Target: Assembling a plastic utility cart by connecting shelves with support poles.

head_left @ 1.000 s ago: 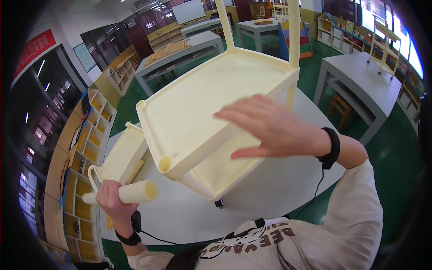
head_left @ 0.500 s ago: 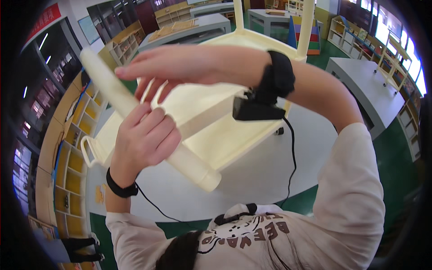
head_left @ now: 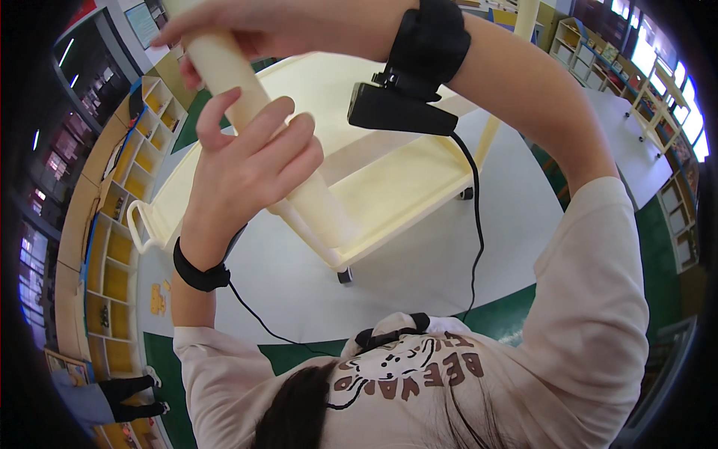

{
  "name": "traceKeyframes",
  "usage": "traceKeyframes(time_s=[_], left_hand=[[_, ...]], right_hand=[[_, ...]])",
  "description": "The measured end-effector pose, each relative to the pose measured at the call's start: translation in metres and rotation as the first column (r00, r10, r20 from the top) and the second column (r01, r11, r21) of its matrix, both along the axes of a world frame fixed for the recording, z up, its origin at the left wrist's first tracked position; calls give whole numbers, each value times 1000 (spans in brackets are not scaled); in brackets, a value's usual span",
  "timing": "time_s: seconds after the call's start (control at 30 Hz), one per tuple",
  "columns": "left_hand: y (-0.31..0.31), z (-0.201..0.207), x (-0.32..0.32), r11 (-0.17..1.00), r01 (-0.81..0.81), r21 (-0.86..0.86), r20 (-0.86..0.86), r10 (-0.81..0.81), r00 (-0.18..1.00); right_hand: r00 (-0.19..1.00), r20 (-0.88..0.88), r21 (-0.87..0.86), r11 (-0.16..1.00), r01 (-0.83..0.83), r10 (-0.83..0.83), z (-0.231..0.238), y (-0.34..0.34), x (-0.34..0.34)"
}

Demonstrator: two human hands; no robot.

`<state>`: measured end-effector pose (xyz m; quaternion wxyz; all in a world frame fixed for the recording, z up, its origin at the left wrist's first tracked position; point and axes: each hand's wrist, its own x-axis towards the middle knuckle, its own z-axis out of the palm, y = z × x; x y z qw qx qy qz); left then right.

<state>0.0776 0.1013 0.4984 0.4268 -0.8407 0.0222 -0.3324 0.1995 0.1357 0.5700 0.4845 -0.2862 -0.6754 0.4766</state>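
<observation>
A thick cream plastic tube (head_left: 232, 78) slants in front of me, its upper end near the top edge of the view. My right hand (head_left: 277, 30) reaches across and wraps round that upper part, some fingers behind it. My left hand (head_left: 258, 161) curls loosely round the middle of the tube, its fingers partly lifted. Behind the tube stands a cream rolling cart (head_left: 419, 198) with a tray, a side handle (head_left: 138, 228), black casters (head_left: 345, 275) and an upright post (head_left: 490, 138). The tube's lower end overlaps the tray; I cannot tell whether they touch.
The cart stands on a grey table (head_left: 419, 277). Black cables (head_left: 479, 247) hang from the devices strapped to my wrists. Small orange pieces (head_left: 158, 299) lie at the table's left. Shelves (head_left: 112, 277) line the left wall; another person (head_left: 112, 400) is at the lower left.
The tube has risen, its lower end now over the tray. My right hand has moved from beside it to round its upper part. My left hand's fingers have loosened.
</observation>
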Motion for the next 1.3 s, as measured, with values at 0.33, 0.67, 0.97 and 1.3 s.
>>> traceKeyframes(time_s=[0.33,0.67,0.97,1.3], left_hand=[[51,-37,-40,928,200,-316,560,12,829],[62,-159,-42,-259,747,-612,654,366,662],[75,-165,-27,-674,166,-720,516,-359,778],[79,-188,-9,-866,-139,-481,668,-465,581]], right_hand=[[856,-516,146,981,125,-32,68,-39,16],[893,-434,-53,986,-157,119,37,-6,7],[902,-422,-42,992,-118,90,29,5,11],[938,-315,79,989,-126,145,20,-2,-18]])
